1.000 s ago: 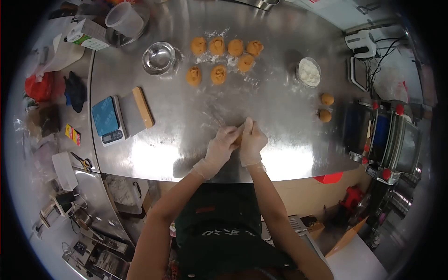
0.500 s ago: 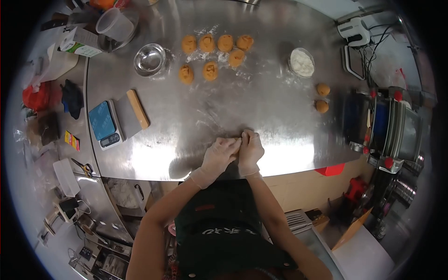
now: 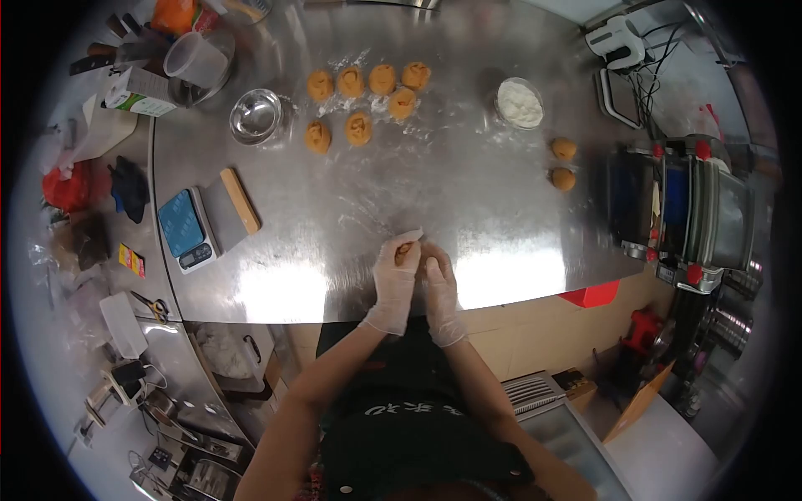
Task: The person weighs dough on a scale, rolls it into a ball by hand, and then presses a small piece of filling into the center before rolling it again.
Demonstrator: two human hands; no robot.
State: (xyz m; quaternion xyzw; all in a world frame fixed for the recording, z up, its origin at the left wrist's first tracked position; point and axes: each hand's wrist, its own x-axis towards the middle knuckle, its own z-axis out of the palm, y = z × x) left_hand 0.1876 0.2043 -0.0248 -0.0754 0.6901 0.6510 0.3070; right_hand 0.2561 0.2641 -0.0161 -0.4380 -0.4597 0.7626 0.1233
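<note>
In front of me, near the table's front edge, my gloved hands meet. My left hand (image 3: 396, 280) is closed round a small piece of orange-brown dough (image 3: 403, 250), which peeks out between thumb and fingers. My right hand (image 3: 440, 292) presses against its other side with bent fingers; most of the dough is hidden by the gloves. Farther up the table lie several dimpled dough pieces (image 3: 358, 129) in two loose rows on scattered flour. Two smooth dough balls (image 3: 564, 179) rest at the right.
A bowl of white flour (image 3: 520, 104) stands at the back right, a metal bowl (image 3: 256, 117) at the back left. Left of me are a kitchen scale (image 3: 186, 230) and a wooden-handled dough scraper (image 3: 240, 201). A machine with rollers (image 3: 685, 209) borders the right side.
My hands have turned from fingertips pinching together to a more upright, palm-facing hold, and some dough now shows. The whole view has shifted slightly.
</note>
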